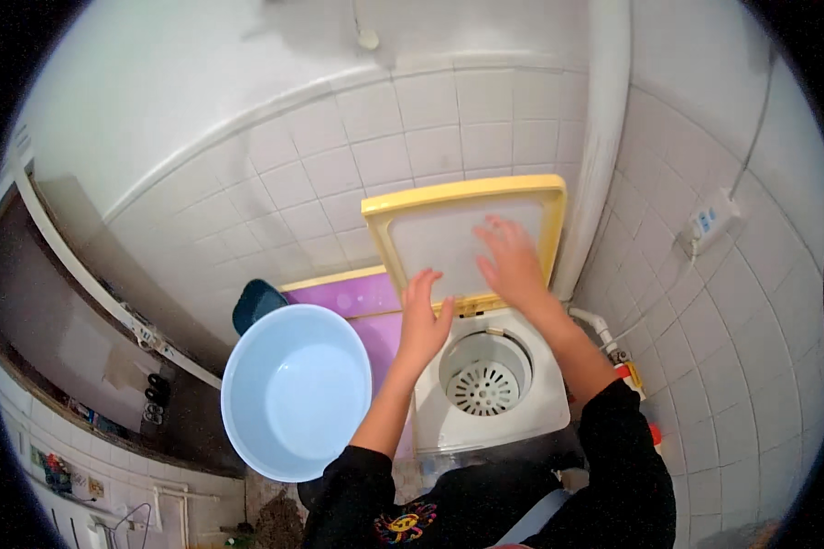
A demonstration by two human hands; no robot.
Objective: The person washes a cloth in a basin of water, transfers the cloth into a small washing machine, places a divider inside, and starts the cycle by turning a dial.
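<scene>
My right hand [511,263] is raised in front of the upright yellow-framed lid [430,240], fingers spread and holding nothing; I cannot tell whether it touches the lid. Lower and to the left, my left hand [423,322] is also open, with nothing in it. Beneath them stands the white spin-dryer part of a twin-tub washing machine [545,403]. A pale slotted disc [482,389] lies inside its round spin drum. To the left, a large light-blue plastic basin [298,389] rests partly over the machine's purple lid [339,295]; no contents show in it.
A dark green container [254,306] sits behind the basin. White pipes [590,320] and a wall socket [712,220] with cords are on the right. A tiled wall [430,119] rises behind the machine. At the left is a door frame [82,252].
</scene>
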